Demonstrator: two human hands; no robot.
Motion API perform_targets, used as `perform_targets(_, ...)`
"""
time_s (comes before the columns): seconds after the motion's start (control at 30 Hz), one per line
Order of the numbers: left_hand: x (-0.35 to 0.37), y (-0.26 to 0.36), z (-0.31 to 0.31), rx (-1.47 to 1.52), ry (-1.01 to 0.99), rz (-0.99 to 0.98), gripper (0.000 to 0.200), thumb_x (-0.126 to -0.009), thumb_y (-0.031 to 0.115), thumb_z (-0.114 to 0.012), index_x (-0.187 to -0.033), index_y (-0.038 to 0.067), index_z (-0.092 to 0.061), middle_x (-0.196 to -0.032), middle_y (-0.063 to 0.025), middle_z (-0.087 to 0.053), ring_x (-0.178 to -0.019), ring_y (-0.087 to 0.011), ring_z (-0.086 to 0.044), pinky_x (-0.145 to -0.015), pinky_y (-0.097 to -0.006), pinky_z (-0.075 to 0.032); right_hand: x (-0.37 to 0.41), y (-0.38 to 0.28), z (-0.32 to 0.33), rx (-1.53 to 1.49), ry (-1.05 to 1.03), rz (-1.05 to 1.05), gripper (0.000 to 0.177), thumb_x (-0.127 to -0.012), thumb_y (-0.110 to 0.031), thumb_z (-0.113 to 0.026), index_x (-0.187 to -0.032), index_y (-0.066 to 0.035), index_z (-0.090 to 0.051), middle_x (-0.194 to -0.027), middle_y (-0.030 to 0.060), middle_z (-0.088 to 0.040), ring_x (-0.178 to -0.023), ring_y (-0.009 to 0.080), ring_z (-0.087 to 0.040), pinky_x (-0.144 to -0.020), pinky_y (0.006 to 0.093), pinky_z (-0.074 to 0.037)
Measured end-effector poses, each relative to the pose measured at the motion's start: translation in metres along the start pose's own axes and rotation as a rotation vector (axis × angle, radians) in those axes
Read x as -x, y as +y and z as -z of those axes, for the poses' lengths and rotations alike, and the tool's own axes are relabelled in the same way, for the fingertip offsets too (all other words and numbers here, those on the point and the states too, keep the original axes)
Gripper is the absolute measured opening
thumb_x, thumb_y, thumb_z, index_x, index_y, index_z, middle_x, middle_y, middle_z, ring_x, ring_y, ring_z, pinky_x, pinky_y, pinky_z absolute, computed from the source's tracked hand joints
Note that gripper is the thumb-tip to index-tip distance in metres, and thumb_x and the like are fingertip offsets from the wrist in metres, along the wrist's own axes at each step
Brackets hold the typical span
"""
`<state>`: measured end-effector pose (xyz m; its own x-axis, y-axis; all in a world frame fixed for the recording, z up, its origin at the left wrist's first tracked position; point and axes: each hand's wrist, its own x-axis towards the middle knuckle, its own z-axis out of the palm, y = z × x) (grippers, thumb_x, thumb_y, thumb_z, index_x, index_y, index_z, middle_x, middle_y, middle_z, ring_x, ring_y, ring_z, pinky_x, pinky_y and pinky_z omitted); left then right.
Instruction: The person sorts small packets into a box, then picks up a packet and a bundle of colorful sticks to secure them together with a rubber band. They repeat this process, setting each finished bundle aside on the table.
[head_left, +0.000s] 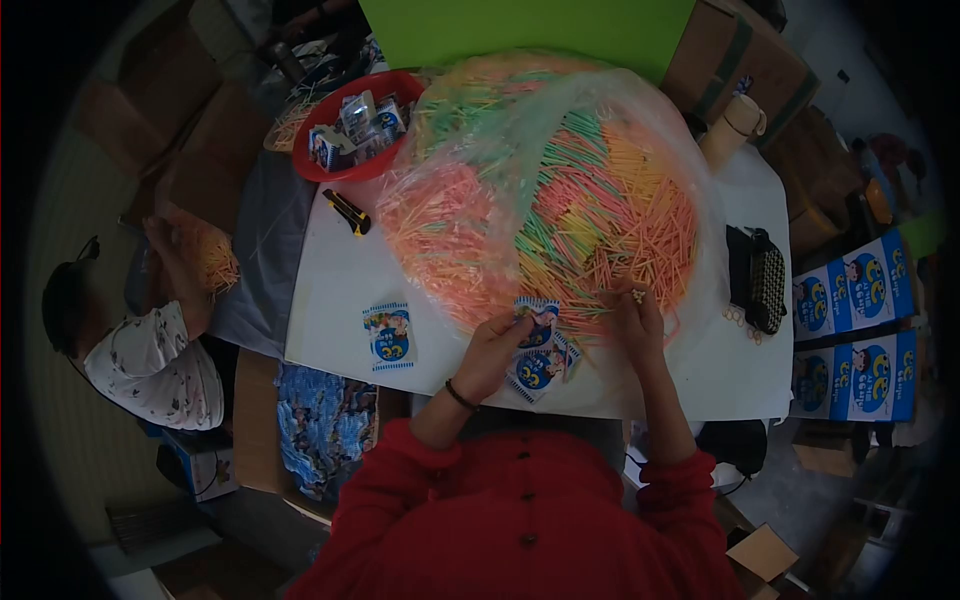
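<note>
Head view, left hand (490, 350) clamped on packet (543, 314), right hand (637, 326) clamped on sticks (638, 296), both near table edge (735, 415)

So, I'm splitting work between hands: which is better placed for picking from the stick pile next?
Right, I'd judge: the right hand is at the stick pile, apparently pinching a few, while the left hand holds a packet.

White tbl (330, 270) is holding clear bag (475, 180) w/ colored sticks (575, 190), red bowl (305, 158), cutter (347, 212), blue-wht packet (389, 336).
</note>
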<state>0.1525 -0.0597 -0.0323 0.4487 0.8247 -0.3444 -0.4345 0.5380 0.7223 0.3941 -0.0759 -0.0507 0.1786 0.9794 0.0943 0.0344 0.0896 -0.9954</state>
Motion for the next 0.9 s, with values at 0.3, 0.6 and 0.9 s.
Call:
perform_targets(0.3, 0.002, -0.002, 0.003, -0.548, -0.221, -0.265, 0.019, -0.090, 0.007, -0.061, -0.107, 0.002, -0.068, -0.088, -0.0034, -0.069, -0.081, -0.0059, -0.062, -0.072, -0.0213, -0.050, 0.021, -0.084, -0.051, -0.451, -0.164, 0.091, 0.012, -0.102, -0.017, -0.038, -0.104, -0.009, -0.047, -0.126, 0.0167, -0.056, -0.123, 0.0214, -0.049, -0.101, 0.0382, -0.040)
perform_targets(0.6, 0.010, -0.002, 0.004, -0.524, -0.254, -0.360, 0.026, -0.089, 0.001, -0.061, -0.115, 0.001, -0.063, -0.100, -0.0041, -0.067, -0.092, -0.0074, -0.060, -0.080, -0.0232, -0.049, 0.014, -0.068, -0.059, 0.288, -0.395, 0.282, 0.007, -0.097, -0.013, -0.045, -0.103, -0.013, -0.049, -0.130, 0.0098, -0.056, -0.138, 0.0273, -0.032, -0.115, 0.0445, -0.012)
perform_targets(0.9, 0.003, 0.002, 0.000, -0.434, -0.308, -0.380, 0.034, -0.091, -0.002, -0.056, -0.125, 0.001, -0.054, -0.113, -0.0054, -0.063, -0.106, -0.0122, -0.058, -0.092, -0.0266, -0.046, 0.000, -0.104, -0.047, 0.536, -0.534, 0.373, 0.045, -0.086, -0.024, -0.065, -0.125, -0.008, -0.051, -0.137, 0.0118, -0.047, -0.137, 0.0307, -0.031, -0.113, 0.0484, -0.016)
